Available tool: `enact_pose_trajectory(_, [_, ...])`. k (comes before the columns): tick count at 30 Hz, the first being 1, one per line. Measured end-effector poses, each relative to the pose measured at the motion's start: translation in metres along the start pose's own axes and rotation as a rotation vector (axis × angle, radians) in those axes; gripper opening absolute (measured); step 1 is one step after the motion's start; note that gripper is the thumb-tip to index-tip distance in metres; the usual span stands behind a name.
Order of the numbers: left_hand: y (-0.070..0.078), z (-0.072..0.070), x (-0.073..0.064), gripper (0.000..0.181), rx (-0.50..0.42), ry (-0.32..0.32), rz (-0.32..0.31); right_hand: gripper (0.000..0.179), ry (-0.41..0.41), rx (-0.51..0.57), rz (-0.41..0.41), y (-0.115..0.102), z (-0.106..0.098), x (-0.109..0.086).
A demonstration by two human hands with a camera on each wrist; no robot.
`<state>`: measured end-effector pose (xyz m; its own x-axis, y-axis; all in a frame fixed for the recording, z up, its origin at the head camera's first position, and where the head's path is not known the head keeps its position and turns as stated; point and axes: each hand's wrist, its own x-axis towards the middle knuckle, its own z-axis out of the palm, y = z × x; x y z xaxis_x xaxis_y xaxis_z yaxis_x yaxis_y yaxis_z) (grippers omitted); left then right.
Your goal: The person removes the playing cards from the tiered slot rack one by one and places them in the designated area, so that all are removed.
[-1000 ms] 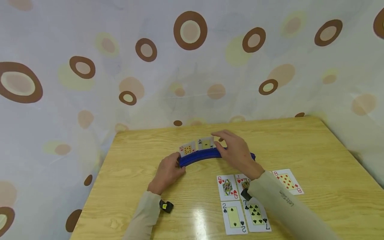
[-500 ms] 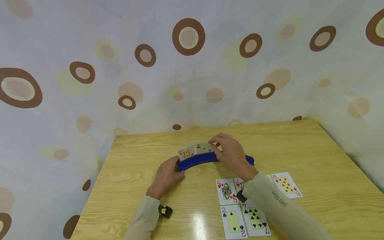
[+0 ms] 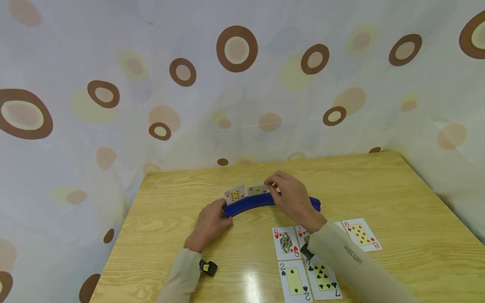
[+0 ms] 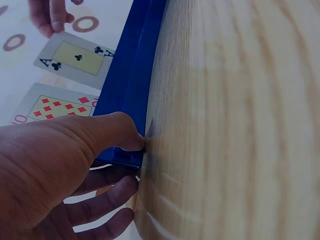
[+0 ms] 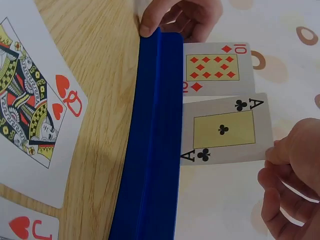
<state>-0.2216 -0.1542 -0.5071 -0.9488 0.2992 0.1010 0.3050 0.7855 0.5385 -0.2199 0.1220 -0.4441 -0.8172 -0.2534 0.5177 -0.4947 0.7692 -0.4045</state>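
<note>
A curved blue card holder [image 3: 250, 204] stands on the table, two playing cards upright in its slot. My left hand [image 3: 209, 223] grips the holder's left end; the left wrist view shows the thumb on the near face and the fingers behind. Closest to that hand is the ten of diamonds [image 5: 212, 67]. Beside it, the ace of clubs [image 5: 223, 129] sits slightly tilted in the slot. My right hand [image 3: 293, 200] pinches the ace's upper right corner between thumb and index finger. In the head view this hand covers part of the holder's right half.
Face-up cards lie on the table in front of the holder: the queen of hearts [image 3: 286, 243], two of spades [image 3: 294, 280], seven of clubs [image 3: 323, 277] and eight of diamonds [image 3: 361, 235]. My right sleeve [image 3: 348, 252] partly hides others. A patterned sheet [image 3: 242, 105] hangs behind.
My right fingers have closed from a wider spread onto the ace's corner. The ace now shows less above the holder in the head view. My left hand keeps its grip; the head view has shifted slightly.
</note>
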Motion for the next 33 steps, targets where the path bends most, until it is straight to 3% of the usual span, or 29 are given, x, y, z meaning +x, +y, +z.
enact_pose_trajectory(4, [-0.001,-0.001,0.0,0.034,-0.008,-0.009,0.002,0.01,0.053,0.016,-0.001,0.0,-0.005,-0.005])
enact_pose_trajectory(9, [-0.002,-0.002,-0.001,0.033,-0.01,-0.006,-0.005,0.011,0.131,0.109,-0.016,-0.003,-0.016,-0.013])
enact_pose_trajectory(18, [-0.002,-0.001,-0.005,0.033,-0.017,-0.005,-0.002,0.021,0.206,0.226,-0.089,-0.005,-0.045,-0.045])
enact_pose_trajectory(24, [-0.002,-0.005,-0.003,0.033,-0.015,-0.004,0.021,0.028,0.245,0.225,-0.054,0.004,-0.06,-0.064])
enact_pose_trajectory(33, [-0.002,-0.002,-0.004,0.031,-0.009,-0.012,0.011,0.03,0.217,0.231,0.042,0.019,-0.084,-0.09])
